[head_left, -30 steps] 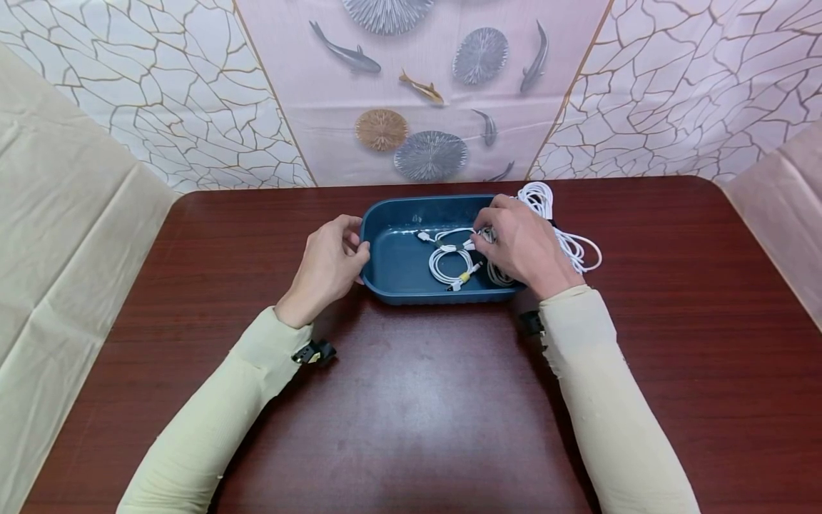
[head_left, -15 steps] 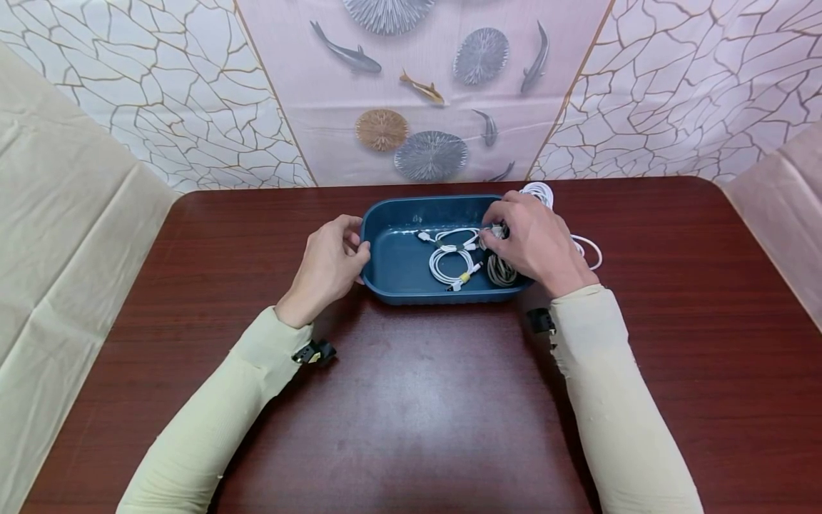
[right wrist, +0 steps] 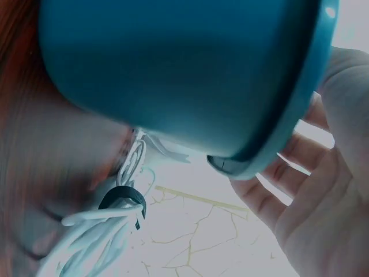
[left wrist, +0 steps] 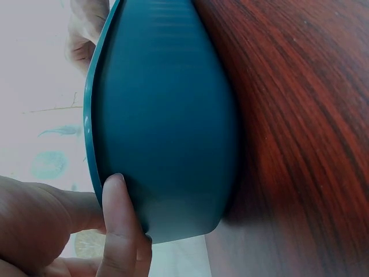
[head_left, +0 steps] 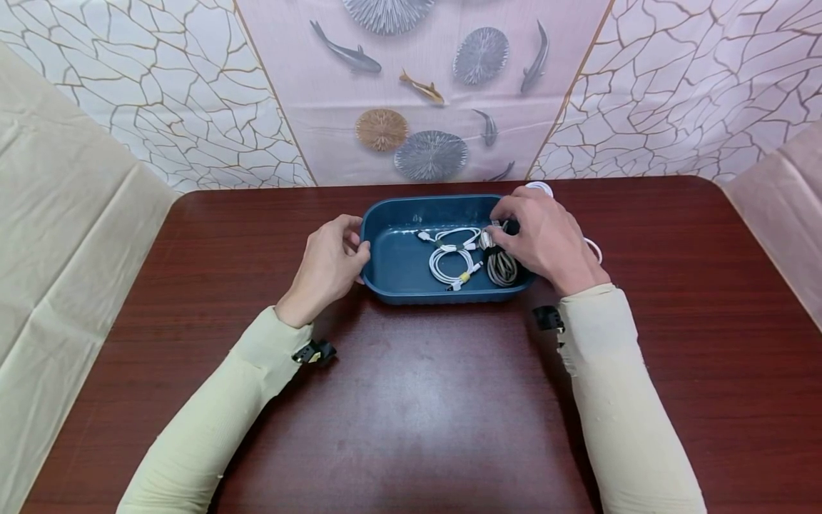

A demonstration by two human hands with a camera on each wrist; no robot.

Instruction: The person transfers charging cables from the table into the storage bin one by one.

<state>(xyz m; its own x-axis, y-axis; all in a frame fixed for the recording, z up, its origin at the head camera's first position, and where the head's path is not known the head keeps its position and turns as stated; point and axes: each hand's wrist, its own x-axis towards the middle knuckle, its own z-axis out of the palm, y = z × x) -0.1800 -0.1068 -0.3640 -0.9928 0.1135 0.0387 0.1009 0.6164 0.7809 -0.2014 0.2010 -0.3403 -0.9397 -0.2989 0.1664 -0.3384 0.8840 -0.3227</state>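
Observation:
A dark blue plastic bin (head_left: 411, 296) stands near the table's back edge. My left hand (head_left: 324, 268) pinches its left rim, finger outside the wall in the left wrist view. Over the right end hovers my right hand (head_left: 546, 235), fingers loosely bent and apart in the right wrist view, thumb and index close to a cable bundle's pale end. That brownish-grey bundle (head_left: 502, 270) lies inside the bin, partly covered by the hand. Left of it rests a coiled white cable (head_left: 451, 265) with a yellow tie, and another white cable (head_left: 459, 232) with a dark tie.
Outside the bin's right end lies a larger white cord bundle (right wrist: 86, 242) with a black strap (right wrist: 124, 199), mostly hidden by my right hand in the head view. A patterned cloth backdrop (head_left: 424, 107) rises behind the brown table (head_left: 417, 400).
My right hand has shifted right, uncovering more of the brownish-grey cable bundle, which stays in the bin, and covering more of the white cord outside. My left hand stays put.

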